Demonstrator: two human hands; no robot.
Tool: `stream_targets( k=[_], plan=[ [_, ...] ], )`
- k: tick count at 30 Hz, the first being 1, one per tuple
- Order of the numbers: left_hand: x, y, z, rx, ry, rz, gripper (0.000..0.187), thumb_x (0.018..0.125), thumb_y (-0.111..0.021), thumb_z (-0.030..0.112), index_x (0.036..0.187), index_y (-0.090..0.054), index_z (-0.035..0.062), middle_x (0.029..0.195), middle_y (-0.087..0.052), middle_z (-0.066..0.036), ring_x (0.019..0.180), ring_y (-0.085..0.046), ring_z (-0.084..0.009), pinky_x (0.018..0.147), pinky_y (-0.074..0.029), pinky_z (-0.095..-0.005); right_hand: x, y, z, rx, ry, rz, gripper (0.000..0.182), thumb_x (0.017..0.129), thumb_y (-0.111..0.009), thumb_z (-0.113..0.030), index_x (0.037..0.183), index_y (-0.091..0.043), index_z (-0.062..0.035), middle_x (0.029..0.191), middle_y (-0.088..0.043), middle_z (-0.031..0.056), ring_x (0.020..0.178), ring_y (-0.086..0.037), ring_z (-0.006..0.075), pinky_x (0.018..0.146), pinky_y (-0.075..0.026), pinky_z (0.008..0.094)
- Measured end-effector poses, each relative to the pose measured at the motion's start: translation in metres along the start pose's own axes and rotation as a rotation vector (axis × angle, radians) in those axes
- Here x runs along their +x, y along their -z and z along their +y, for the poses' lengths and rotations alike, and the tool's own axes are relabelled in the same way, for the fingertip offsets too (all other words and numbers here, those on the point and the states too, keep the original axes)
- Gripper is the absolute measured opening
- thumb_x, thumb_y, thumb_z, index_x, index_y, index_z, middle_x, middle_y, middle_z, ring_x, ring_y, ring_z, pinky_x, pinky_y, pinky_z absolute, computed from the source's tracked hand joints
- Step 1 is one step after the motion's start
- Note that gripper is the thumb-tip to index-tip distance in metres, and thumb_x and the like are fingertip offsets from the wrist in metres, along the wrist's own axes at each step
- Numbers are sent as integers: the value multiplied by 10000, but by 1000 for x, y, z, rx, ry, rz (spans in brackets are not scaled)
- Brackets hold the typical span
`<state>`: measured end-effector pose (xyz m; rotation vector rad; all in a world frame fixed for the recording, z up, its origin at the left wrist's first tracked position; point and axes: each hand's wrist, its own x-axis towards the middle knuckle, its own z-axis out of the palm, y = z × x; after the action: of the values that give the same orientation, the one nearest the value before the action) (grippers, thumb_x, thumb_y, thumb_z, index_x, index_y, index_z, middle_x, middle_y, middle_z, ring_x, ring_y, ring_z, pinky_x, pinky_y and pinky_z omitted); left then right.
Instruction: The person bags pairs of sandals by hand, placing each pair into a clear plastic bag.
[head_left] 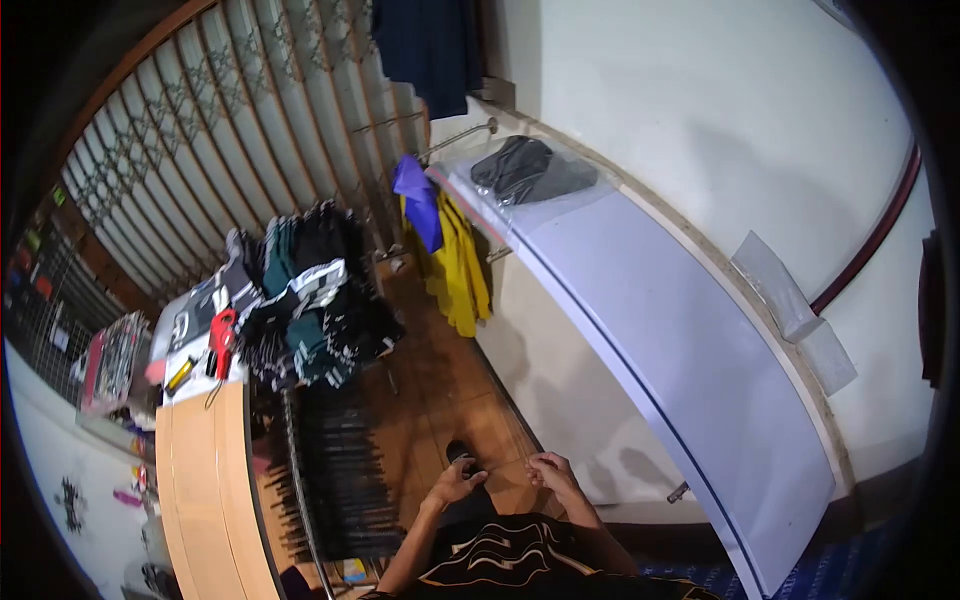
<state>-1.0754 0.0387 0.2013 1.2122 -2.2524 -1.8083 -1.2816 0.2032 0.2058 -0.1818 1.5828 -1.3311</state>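
Observation:
My left hand (457, 484) is low in the middle of the head view, with thumb and fingers apart. My right hand (552, 473) is a short way to its right, its fingers curled in as in a pinch. A faint pale line seems to run between the hands; what it is, I cannot make out. Both are held in front of my black shirt (500, 550), above the tiled floor (425, 425). Beyond my left hand a dark shoe (458, 450) shows.
A long pale shelf (660, 290) curves along the right wall, bearing dark clothing in clear plastic (535, 170). Folded garments (310, 320) and a red tool (221, 340) lie at left, behind a wooden counter (205, 480) and black hangers (335, 470). Yellow cloth (455, 270) hangs beyond.

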Motion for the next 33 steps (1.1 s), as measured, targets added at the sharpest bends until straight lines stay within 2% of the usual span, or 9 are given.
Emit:
stream_targets(
  k=[5,8,12,15,21,26,28,31,33],
  plan=[
    [-45,-35,-48,108,-48,-10,695,874,-694,464,1341,-513,-18,1260,-596,-283,1170,-602,-371,920,-511,-432,-9,19,79,-54,-163,15,193,917,-674,-196,1040,-617,-58,900,-690,62,745,-665,140,612,-543,277],
    [-95,-41,-32,281,-59,97,683,881,-703,452,1321,-508,-32,1176,-642,-284,1124,-632,-368,913,-513,-406,-23,15,93,-173,-247,-109,171,920,-665,-186,1029,-615,-64,914,-697,65,758,-672,145,612,-548,284],
    [-150,-54,-59,193,132,164,726,862,-696,508,1344,-506,0,1199,-632,-279,1120,-619,-404,932,-506,-429,-24,-9,120,-303,-249,-175,176,927,-658,-192,1051,-610,-76,936,-700,68,784,-679,149,621,-557,288],
    [-195,-61,-101,127,157,268,760,848,-695,539,1355,-503,7,1230,-621,-271,1118,-626,-393,941,-507,-428,-41,-42,117,-428,-228,-239,208,926,-647,-193,1091,-605,-74,962,-699,68,797,-681,148,631,-564,290],
    [-337,-82,-161,-77,387,493,712,878,-659,510,1350,-512,-2,1237,-617,-265,1172,-584,-410,978,-481,-447,-86,-124,155,-761,-179,-431,233,902,-641,-175,1103,-614,-60,957,-701,66,777,-683,151,635,-573,293],
    [-472,-133,-248,-312,487,772,712,872,-674,496,1348,-519,-9,1229,-617,-282,1147,-608,-393,966,-488,-432,-150,-191,233,-943,-199,-632,194,904,-635,-172,1062,-625,-58,929,-702,74,755,-683,154,612,-569,285],
    [-530,-145,-269,-296,560,844,707,850,-710,477,1333,-535,-9,1215,-623,-287,1114,-622,-402,952,-496,-431,-171,-211,273,-997,-231,-688,181,903,-635,-159,1051,-624,-55,912,-693,69,717,-674,154,560,-560,286],
    [-607,-169,-298,-374,649,979,704,836,-727,468,1326,-546,-5,1189,-640,-275,1082,-638,-400,936,-501,-439,-161,-211,354,-1077,-235,-678,52,890,-600,-76,893,-652,-77,758,-646,57,613,-630,144,420,-472,271],
    [-653,-178,-308,-483,690,1068,711,837,-727,470,1319,-545,-20,1172,-642,-291,1102,-637,-390,951,-500,-431,-154,-203,388,-1259,-247,-679,98,883,-579,-63,905,-674,-75,783,-671,72,673,-659,176,476,-502,297]
  ],
)
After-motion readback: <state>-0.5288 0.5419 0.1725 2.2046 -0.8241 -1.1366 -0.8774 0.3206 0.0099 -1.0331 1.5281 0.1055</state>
